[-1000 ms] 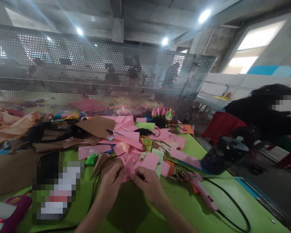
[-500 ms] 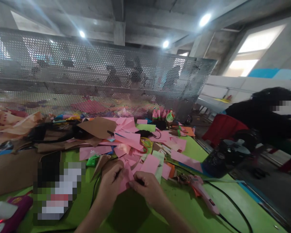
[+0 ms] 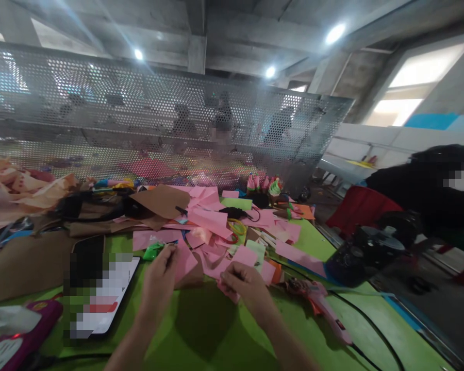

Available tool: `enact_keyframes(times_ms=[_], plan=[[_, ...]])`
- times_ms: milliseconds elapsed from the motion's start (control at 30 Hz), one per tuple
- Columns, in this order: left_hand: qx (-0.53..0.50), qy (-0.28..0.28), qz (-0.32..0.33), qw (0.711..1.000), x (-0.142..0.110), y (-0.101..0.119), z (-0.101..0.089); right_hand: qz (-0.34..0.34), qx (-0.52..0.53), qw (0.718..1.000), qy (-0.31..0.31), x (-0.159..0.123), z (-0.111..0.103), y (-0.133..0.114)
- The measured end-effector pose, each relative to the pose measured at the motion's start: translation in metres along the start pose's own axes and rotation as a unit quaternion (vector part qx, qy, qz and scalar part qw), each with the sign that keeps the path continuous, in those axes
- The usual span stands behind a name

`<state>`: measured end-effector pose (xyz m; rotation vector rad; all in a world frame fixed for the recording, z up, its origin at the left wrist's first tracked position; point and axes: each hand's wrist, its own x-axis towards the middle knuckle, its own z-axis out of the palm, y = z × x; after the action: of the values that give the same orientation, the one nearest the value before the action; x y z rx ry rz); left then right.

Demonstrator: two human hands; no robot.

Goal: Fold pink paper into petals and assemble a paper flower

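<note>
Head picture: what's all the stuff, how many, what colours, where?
table: one, green, below
pink papers: many, pink, middle
brown sheets: several, brown, left
packet: one, green, middle left
phone: one, white, left
purple device: one, purple, lower left
glue gun: one, pink, right
dark container: one, black, right
swirl ornaments: several, pink-green, back
metal panel: one, grey, behind
chair: one, red, right
another person: one, dark clothing, right
ceiling lights: several, white, above
left hand: one, bare, at pink sheet
right hand: one, bare, holding pink piece

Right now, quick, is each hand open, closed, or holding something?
Left hand: closed on a flat pink paper piece.
Right hand: closed on a partly hidden pink paper scrap.
</note>
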<state>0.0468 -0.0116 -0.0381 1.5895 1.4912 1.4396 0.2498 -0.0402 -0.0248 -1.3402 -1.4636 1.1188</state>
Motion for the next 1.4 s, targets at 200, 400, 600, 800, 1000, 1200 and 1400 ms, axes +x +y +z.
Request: enact_keyframes(times_ms=[200,400,600,800,1000,1200,1400], plan=[[0.106,-0.067,-0.001,0.992,0.003,-0.010,-0.002,-0.105,-0.056,0.980,0.161,0.012,-0.017,0.005],[0.260,-0.082,0.063,0.960,0.000,-0.006,-0.001,-0.120,-0.057,0.977,0.168,0.036,-0.012,0.000],[0.040,-0.050,0.013,0.998,0.003,0.001,-0.006,-0.105,-0.059,0.979,0.166,0.076,-0.002,-0.010],[-0.225,-0.069,-0.105,0.966,0.012,-0.011,0.005,-0.142,-0.049,0.974,0.169,0.055,0.002,-0.019],[-0.336,-0.089,-0.204,0.915,0.015,-0.021,0.013,-0.160,0.010,0.975,0.151,0.025,-0.003,-0.027],[-0.355,-0.100,-0.190,0.910,0.013,-0.015,0.008,-0.176,0.076,0.969,0.158,0.020,-0.019,-0.049],[-0.374,-0.108,-0.169,0.905,0.012,-0.010,0.004,-0.198,0.137,0.960,0.144,0.005,-0.034,-0.079]])
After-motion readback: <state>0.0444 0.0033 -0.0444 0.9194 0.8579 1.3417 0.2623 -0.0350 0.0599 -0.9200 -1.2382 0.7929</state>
